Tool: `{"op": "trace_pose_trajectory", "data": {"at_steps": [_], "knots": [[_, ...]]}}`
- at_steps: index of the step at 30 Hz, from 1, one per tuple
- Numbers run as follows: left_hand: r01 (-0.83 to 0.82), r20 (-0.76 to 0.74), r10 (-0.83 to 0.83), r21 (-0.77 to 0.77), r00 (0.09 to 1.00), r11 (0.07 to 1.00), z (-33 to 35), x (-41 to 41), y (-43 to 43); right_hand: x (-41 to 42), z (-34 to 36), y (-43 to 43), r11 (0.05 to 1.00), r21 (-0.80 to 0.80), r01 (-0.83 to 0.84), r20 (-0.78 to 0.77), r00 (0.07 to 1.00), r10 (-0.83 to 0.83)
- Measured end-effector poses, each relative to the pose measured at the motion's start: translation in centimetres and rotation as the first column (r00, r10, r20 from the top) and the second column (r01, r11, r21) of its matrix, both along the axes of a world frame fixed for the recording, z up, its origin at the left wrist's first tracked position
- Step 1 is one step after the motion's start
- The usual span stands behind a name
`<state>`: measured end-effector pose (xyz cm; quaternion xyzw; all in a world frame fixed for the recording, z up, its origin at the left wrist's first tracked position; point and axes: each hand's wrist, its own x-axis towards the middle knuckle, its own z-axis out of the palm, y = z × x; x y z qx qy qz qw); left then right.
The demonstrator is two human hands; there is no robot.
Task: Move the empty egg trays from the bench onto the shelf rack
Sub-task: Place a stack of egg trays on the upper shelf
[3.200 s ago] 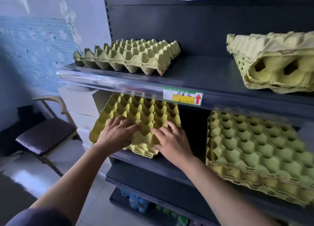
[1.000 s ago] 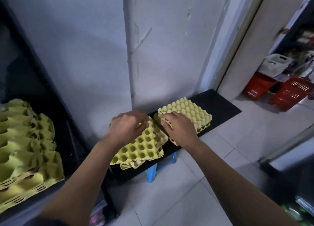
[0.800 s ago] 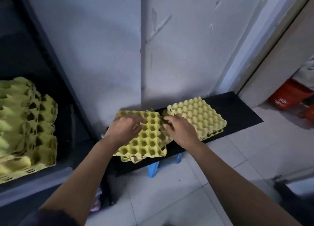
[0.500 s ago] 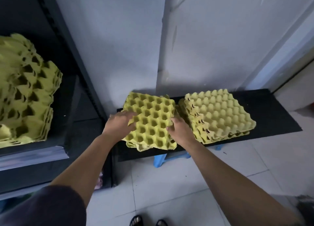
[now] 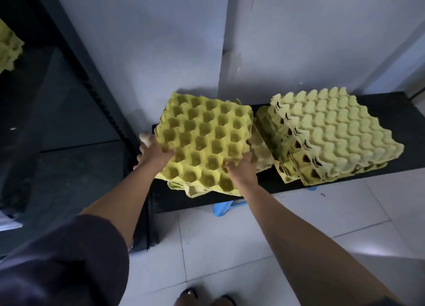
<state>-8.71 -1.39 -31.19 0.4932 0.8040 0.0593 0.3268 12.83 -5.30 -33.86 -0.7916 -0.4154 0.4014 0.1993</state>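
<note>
Over the table (image 5: 388, 104) at 12 o'clock — left hand (image 5: 154, 154) grips the top egg tray (image 5: 204, 138) at 8 o'clock, right hand (image 5: 242, 171) at 5.

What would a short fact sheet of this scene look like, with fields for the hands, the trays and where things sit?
Left hand: grips the left edge of the top egg tray
Right hand: grips its near right edge
Top egg tray: cups up, over other trays of its pile
Second pile: bumps up, right of it, untouched
Bench: black, holds both piles
Shelf rack: left of the bench
</note>
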Motion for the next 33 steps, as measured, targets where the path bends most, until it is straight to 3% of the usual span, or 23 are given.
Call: {"op": "trace_pose_trajectory", "data": {"at_steps": [2, 7, 16, 23, 28, 31, 33], "knots": [[-0.045, 0.007, 0.045, -0.02, 0.999, 0.999, -0.5, -0.1, 0.3, -0.2, -0.4, 0.1, 0.998, 0.012, 0.069, -0.036, 0.997, -0.069], [-0.038, -0.037, 0.039, 0.025, 0.999, 0.999, 1.9, 0.6, 0.2, -0.1, 1.5, 0.3, 0.979, 0.162, 0.124, 0.103, 0.984, -0.142], [0.03, 0.014, -0.032, 0.116, 0.999, 0.993, 12.8, 1.3, -2.8, 1.5, 14.1, -2.6, 0.961, 0.248, 0.12, 0.137, 0.978, -0.158], [0.268, -0.141, -0.233, 0.335, 0.962, 0.903, 23.1, 1.5, -6.2, 2.6, 24.1, -4.9, 0.916, 0.331, 0.227, 0.015, 0.969, -0.245], [0.532, -0.394, -0.366, 0.505, 0.843, 0.68, 29.3, 1.5, -8.7, 2.7, 30.4, -6.5, 0.859, 0.434, 0.272, -0.073, 0.961, -0.267], [0.745, -0.563, -0.488, 0.515, 0.667, 0.424, 33.0, 1.5, -11.5, 2.9, 34.0, -8.0, 0.837, 0.48, 0.261, -0.103, 0.965, -0.242], [0.83, -0.685, -0.471, 0.484, 0.556, 0.277, 34.9, 1.5, -13.7, 3.2, 36.3, -9.1, 0.818, 0.511, 0.263, -0.148, 0.965, -0.218]]}}
